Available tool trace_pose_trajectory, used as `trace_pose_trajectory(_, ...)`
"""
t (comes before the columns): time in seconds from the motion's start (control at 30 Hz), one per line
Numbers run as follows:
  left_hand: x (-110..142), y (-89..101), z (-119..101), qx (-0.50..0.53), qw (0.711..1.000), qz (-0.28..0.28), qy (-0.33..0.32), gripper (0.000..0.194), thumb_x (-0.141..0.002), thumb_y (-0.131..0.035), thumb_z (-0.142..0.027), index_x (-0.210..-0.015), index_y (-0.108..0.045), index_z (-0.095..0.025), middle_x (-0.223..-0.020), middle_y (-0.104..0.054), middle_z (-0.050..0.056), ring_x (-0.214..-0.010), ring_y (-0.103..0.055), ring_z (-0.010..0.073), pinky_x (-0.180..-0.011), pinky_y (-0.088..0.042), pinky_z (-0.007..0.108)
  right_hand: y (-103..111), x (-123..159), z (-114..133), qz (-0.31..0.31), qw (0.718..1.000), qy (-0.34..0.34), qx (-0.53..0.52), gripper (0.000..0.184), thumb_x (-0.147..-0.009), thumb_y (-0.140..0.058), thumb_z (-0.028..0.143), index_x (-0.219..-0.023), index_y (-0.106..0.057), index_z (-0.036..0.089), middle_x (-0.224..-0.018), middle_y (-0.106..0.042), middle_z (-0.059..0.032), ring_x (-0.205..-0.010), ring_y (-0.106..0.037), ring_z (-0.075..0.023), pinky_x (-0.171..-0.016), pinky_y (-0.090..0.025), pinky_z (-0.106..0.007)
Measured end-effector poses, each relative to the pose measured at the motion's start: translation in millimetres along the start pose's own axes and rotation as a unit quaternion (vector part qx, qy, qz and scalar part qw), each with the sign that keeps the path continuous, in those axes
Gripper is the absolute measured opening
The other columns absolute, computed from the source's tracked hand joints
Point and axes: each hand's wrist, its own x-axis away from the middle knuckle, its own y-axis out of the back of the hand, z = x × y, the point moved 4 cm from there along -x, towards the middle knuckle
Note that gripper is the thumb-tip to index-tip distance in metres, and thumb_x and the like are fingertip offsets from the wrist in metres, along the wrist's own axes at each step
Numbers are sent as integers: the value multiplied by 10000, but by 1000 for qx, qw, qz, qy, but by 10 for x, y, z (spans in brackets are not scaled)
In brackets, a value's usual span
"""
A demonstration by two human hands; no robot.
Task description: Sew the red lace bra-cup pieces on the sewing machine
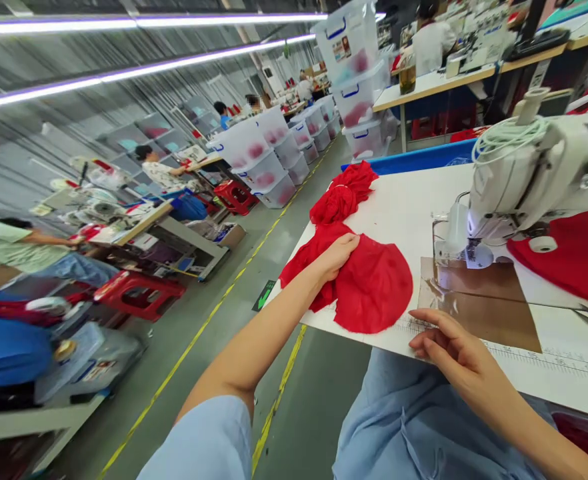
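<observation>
I've got my left hand on the red cloth, fingers clamped, probably so it won't slide off the tabletop edge. Right hand's fingers are loosely apart, holding nothing, near the sewing machine.

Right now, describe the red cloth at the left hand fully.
The red cloth looks thin and soft, lightly wrinkled, with a rounded right edge. It lies mostly flat on the white table, left of the sewing machine. The left hand touches its upper left part; whether it grips is hidden. On the left, it blends into more red fabric.
</observation>
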Motion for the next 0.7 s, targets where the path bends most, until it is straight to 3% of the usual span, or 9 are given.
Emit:
trace_pose_trajectory(0.3,-34,-4,-33,-10,1000,14,-16,254,-901,-740,-349,-801,-588,-171,-698,-591,-41,-683,-573,123,-729,-464,244,6,8,61,10,997,54,52,384,-921,-592,527,-1180,-631,246,-1059,-715,-108,-788,-728,-220,-760,-639,-380)
trace_pose_trajectory(0.57,280,-64,-223,-6,989,125,-84,351,-809,-818,-477,-935,-662,-189,-875,-634,-29,-812,-582,129,-783,-473,236,46,30,48,-16,998,52,42,349,-890,-603,484,-1135,-649,240,-1014,-706,-94,-747,-711,-203,-719,-626,-355)
trace_pose_trajectory(0.7,422,-39,-266,15,989,132,-62,385,-762,-853,-480,-962,-688,-196,-876,-666,-9,-817,-611,148,-774,-488,248,18,25,40,-24,999,35,31,354,-867,-586,458,-1138,-650,240,-962,-697,-84,-739,-689,-206,-704,-598,-361)
